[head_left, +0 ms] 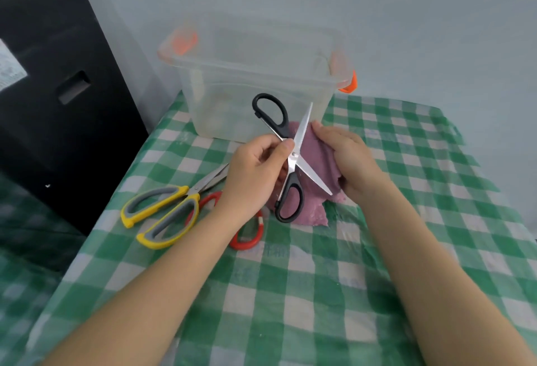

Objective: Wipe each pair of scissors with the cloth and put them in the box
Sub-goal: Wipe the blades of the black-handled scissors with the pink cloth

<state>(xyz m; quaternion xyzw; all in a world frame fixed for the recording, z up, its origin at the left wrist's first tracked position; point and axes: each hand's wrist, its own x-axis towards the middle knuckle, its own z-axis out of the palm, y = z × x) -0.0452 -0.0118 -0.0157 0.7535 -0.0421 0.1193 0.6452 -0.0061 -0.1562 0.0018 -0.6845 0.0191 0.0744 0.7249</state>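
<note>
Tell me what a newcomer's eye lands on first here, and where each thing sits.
First, the black-handled scissors, blades spread wide, held up at centre by the left hand in front of the purple cloth, which the right hand grips. Next, the clear box with orange latches behind them on the green checked tablecloth. Then the yellow-handled scissors lying at left, partly over a red-handled pair.

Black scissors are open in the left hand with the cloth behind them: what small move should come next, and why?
Probably draw the purple cloth along one open blade. The left hand pinches the black scissors near the pivot with the blades spread, and the right hand already holds the cloth just behind them. The clear box looks empty, so wiping seems to come first.
</note>
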